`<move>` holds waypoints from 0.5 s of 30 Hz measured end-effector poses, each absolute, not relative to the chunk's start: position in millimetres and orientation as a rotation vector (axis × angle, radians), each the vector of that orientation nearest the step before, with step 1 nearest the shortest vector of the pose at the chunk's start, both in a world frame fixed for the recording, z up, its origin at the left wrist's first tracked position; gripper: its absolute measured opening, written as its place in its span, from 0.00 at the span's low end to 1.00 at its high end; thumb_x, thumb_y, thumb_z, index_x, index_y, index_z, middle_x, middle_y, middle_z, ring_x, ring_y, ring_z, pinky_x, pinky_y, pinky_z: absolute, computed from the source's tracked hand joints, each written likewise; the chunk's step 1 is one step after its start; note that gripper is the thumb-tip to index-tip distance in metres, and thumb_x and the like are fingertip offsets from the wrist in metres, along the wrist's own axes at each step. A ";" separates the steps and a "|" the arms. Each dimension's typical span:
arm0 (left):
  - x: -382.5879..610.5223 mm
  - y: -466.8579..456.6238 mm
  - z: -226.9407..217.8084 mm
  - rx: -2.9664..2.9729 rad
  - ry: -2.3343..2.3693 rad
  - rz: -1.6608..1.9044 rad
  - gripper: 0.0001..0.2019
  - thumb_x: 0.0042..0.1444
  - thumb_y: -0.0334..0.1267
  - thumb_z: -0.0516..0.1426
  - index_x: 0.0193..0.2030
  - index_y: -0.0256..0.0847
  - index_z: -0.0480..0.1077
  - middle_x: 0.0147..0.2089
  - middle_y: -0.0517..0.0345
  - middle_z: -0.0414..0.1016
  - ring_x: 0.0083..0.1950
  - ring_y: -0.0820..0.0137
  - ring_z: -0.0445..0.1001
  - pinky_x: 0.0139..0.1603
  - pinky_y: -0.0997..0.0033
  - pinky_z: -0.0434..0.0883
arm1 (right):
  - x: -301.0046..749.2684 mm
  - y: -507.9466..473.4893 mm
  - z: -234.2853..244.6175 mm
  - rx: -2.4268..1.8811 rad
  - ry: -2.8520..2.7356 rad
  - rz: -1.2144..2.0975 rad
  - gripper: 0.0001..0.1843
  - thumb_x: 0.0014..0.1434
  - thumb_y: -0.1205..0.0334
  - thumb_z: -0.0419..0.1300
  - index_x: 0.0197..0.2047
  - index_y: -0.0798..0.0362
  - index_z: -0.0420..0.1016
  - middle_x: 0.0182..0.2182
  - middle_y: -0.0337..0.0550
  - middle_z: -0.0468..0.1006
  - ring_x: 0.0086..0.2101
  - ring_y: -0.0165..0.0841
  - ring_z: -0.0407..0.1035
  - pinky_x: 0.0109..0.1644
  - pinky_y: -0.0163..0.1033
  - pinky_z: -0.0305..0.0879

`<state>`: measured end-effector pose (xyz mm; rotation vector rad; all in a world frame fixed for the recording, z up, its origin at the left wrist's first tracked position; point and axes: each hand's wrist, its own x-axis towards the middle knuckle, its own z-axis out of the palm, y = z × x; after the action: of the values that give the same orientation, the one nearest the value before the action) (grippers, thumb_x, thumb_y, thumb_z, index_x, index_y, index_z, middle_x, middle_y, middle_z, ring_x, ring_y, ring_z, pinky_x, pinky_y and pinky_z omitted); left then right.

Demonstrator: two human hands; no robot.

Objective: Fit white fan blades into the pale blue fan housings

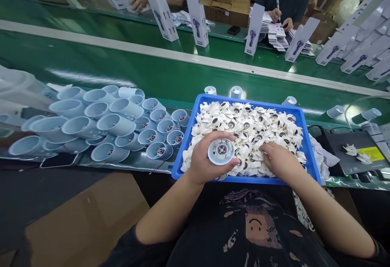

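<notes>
My left hand is wrapped round a light blue round fan housing, its open end turned up toward me and a motor coil showing inside. Beneath both hands lies a blue tray heaped with white fan blade wheels, several with dark round hubs. At the right part of the heap, my right hand has its fingers bent and pressed together, fingertips against the white blades. What those fingers pinch, if anything, is hidden.
Many light blue housings are stacked left of the tray. A few housings stand on the green conveyor belt behind it. A dark box with loose blade wheels sits at right. Across, printed cartons stand near two people at work.
</notes>
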<state>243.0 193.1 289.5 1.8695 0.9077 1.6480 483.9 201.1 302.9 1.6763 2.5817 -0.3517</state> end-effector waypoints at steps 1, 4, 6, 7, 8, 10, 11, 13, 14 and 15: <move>241.3 190.5 290.4 1.845 0.921 1.651 0.26 0.50 0.46 0.69 0.52 0.44 0.66 0.43 0.53 0.79 0.44 0.63 0.80 0.47 0.62 0.76 | 482.7 202.2 301.2 1.695 2.572 -0.385 0.12 0.61 0.71 0.54 0.45 0.56 0.76 0.41 0.50 0.76 0.40 0.45 0.73 0.42 0.48 0.72; 234.2 180.5 294.8 1.761 0.923 1.591 0.29 0.50 0.47 0.68 0.54 0.45 0.62 0.45 0.53 0.77 0.46 0.64 0.79 0.46 0.64 0.77 | 483.6 202.9 298.1 1.749 2.578 -0.500 0.13 0.59 0.70 0.56 0.45 0.56 0.76 0.40 0.51 0.76 0.37 0.45 0.73 0.41 0.48 0.71; 229.7 174.1 298.2 1.763 0.944 1.505 0.29 0.50 0.45 0.68 0.55 0.45 0.61 0.48 0.51 0.76 0.49 0.61 0.78 0.47 0.62 0.77 | 485.6 201.2 300.5 1.802 2.618 -0.584 0.13 0.59 0.69 0.55 0.46 0.57 0.75 0.39 0.51 0.76 0.35 0.42 0.72 0.40 0.47 0.71; 228.3 171.6 299.8 1.808 0.992 1.449 0.28 0.50 0.44 0.68 0.55 0.45 0.62 0.51 0.48 0.75 0.52 0.58 0.77 0.50 0.59 0.76 | 486.0 199.0 304.0 1.830 2.652 -0.632 0.13 0.59 0.67 0.54 0.46 0.57 0.74 0.39 0.51 0.76 0.35 0.41 0.72 0.40 0.47 0.71; 227.6 169.7 301.2 1.876 1.057 1.384 0.27 0.50 0.43 0.68 0.54 0.45 0.64 0.55 0.46 0.73 0.56 0.56 0.75 0.53 0.55 0.75 | 485.6 195.8 309.1 1.850 2.693 -0.688 0.13 0.61 0.65 0.53 0.47 0.57 0.72 0.39 0.51 0.75 0.34 0.39 0.72 0.40 0.46 0.72; 229.0 167.4 303.3 2.047 1.167 1.228 0.24 0.50 0.42 0.68 0.53 0.45 0.67 0.62 0.44 0.70 0.61 0.52 0.71 0.57 0.50 0.72 | 481.6 186.3 322.9 1.809 2.806 -0.870 0.14 0.64 0.61 0.50 0.50 0.56 0.69 0.39 0.49 0.75 0.35 0.36 0.72 0.38 0.41 0.73; 231.0 167.0 303.9 2.128 1.181 1.149 0.23 0.51 0.42 0.67 0.53 0.44 0.68 0.62 0.44 0.70 0.61 0.51 0.71 0.57 0.49 0.72 | 477.8 180.6 330.6 1.747 2.880 -1.015 0.14 0.66 0.60 0.49 0.52 0.55 0.67 0.39 0.48 0.75 0.35 0.35 0.72 0.37 0.39 0.73; 236.9 166.6 304.6 2.247 1.137 1.035 0.23 0.53 0.41 0.65 0.55 0.43 0.67 0.57 0.45 0.75 0.56 0.53 0.76 0.53 0.50 0.74 | 467.3 169.4 344.0 1.569 3.037 -1.240 0.13 0.68 0.61 0.50 0.53 0.52 0.66 0.39 0.45 0.75 0.37 0.33 0.72 0.38 0.36 0.73; 240.3 166.5 304.7 2.297 1.110 1.003 0.22 0.54 0.41 0.63 0.55 0.42 0.67 0.53 0.46 0.78 0.52 0.54 0.78 0.50 0.51 0.74 | 461.2 164.9 348.5 1.491 3.120 -1.246 0.11 0.68 0.63 0.51 0.52 0.52 0.67 0.40 0.44 0.75 0.39 0.33 0.72 0.41 0.38 0.73; 243.7 166.3 304.7 2.344 1.094 0.994 0.21 0.55 0.40 0.62 0.55 0.41 0.67 0.50 0.47 0.80 0.50 0.54 0.79 0.49 0.51 0.75 | 455.0 161.6 350.9 1.434 3.193 -1.170 0.11 0.68 0.66 0.52 0.51 0.52 0.68 0.42 0.45 0.74 0.41 0.35 0.71 0.44 0.40 0.72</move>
<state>243.7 166.3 304.7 2.3445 1.0944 0.9941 455.0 161.6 350.9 1.4336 3.1935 -1.1701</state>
